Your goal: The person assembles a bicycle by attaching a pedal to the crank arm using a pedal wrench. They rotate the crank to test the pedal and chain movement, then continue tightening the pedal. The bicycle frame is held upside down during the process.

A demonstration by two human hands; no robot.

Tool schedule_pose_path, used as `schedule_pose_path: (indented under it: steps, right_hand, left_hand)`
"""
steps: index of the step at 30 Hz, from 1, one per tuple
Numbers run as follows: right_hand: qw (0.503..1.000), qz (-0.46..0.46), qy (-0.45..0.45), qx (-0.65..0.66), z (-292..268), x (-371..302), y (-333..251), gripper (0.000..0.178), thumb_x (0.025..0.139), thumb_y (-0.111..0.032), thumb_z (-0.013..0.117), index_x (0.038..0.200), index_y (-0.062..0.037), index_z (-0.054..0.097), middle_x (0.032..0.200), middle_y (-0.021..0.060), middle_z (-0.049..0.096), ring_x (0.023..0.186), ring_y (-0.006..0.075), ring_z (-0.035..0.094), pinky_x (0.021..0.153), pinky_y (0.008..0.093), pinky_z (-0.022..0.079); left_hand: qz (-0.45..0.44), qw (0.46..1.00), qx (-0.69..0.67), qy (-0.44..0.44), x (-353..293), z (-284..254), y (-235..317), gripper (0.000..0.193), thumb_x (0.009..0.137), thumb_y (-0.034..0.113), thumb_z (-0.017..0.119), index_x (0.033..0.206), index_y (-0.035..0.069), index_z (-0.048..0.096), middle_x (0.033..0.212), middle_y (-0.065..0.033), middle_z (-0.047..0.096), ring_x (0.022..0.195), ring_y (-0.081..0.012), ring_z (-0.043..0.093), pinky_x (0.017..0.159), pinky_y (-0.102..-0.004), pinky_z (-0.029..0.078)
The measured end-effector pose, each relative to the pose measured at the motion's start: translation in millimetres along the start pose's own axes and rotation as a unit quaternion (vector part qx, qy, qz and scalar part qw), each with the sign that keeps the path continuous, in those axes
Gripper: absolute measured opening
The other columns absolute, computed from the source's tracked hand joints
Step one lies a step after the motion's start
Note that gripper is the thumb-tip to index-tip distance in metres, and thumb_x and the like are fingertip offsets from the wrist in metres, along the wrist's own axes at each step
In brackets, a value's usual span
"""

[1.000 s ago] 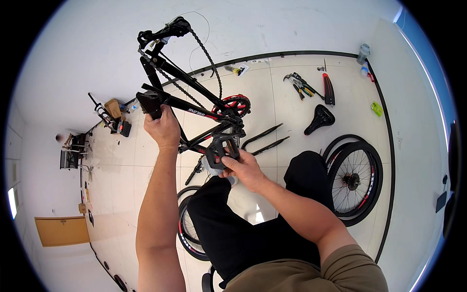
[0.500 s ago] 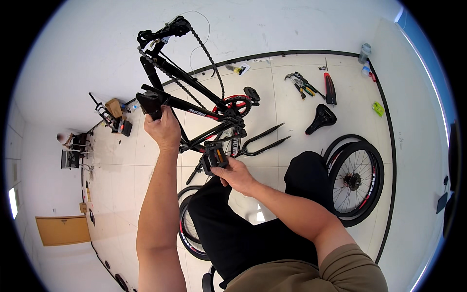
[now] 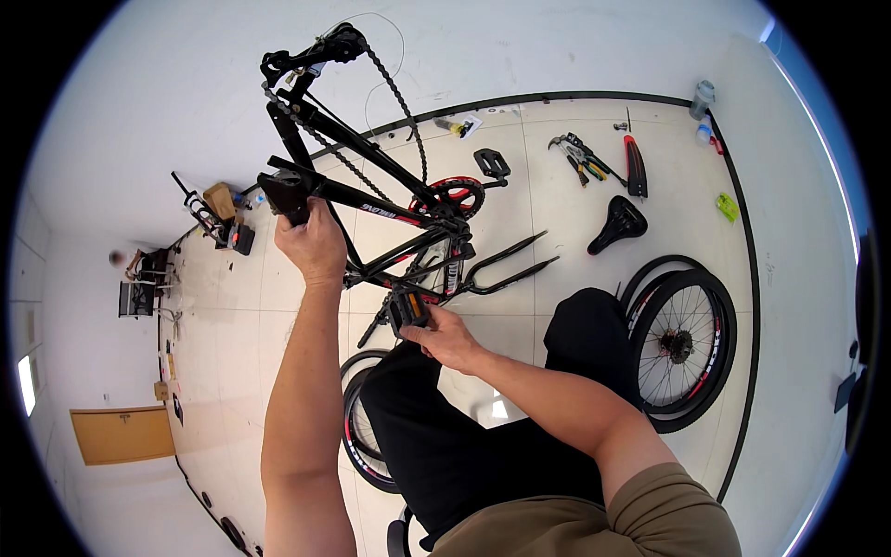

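Observation:
A black bicycle frame (image 3: 357, 191) stands in front of me, its rear end up at the far left. My left hand (image 3: 313, 245) is closed round a bulky black piece at a tube's end. Between the fingers of my right hand (image 3: 447, 337) is a black pedal (image 3: 408, 309) with an orange reflector. Behind the frame show the red and black chainring (image 3: 458, 196) and the opposite pedal (image 3: 492, 164). The chain (image 3: 398, 104) hangs loosely down from the rear derailleur (image 3: 343, 42). A fork (image 3: 506, 263) juts out to the right of the frame's lower end.
On the tiled floor lie a saddle (image 3: 620, 225), pliers and other hand tools (image 3: 582, 160), and a red-handled saw-like tool (image 3: 635, 167). Wheels (image 3: 682, 348) rest by my right knee; another wheel (image 3: 360, 436) is beside my left leg. Bottles (image 3: 703, 100) stand at the far right wall.
The opposite pedal has swung up and outward with its crank arm, while the pedal in my right hand has tilted slightly. My left hand keeps its grip.

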State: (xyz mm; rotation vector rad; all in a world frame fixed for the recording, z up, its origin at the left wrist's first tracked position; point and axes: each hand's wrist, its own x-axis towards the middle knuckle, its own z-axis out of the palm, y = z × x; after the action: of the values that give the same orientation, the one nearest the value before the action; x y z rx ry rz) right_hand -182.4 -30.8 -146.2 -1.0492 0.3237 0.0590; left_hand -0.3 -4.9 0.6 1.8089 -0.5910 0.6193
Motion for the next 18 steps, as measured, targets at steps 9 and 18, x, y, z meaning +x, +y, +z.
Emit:
schedule_pose_path:
  steps: [9, 18]
  right_hand:
    - [0.995, -0.023, 0.04, -0.089, -0.1, 21.2, 44.1, 0.045, 0.084, -0.035, 0.072, 0.106, 0.002, 0.061, 0.098, 0.0136, 0.065, 0.09, 0.0238, 0.06, 0.082, 0.0359, 0.047]
    - [0.992, -0.009, 0.049, -0.118, -3.4, 29.5, 62.6, 0.045, 0.083, -0.034, 0.071, 0.106, 0.0032, 0.06, 0.097, 0.0174, 0.065, 0.092, 0.0295, 0.061, 0.084, 0.0381, 0.047]
  left_hand:
    - [-0.008, 1.0, 0.014, -0.01, 1.3, -2.1, -4.3, 0.016, 0.086, 0.009, 0.063, 0.078, -0.004, 0.059, 0.065, -0.0029, 0.058, 0.059, -0.009, 0.049, 0.055, -0.0276, 0.041]
    - [-0.012, 1.0, 0.006, -0.005, 1.7, -2.6, -7.8, 0.017, 0.087, 0.008, 0.061, 0.074, -0.002, 0.056, 0.063, -0.0008, 0.056, 0.057, -0.0079, 0.047, 0.053, -0.0262, 0.038]
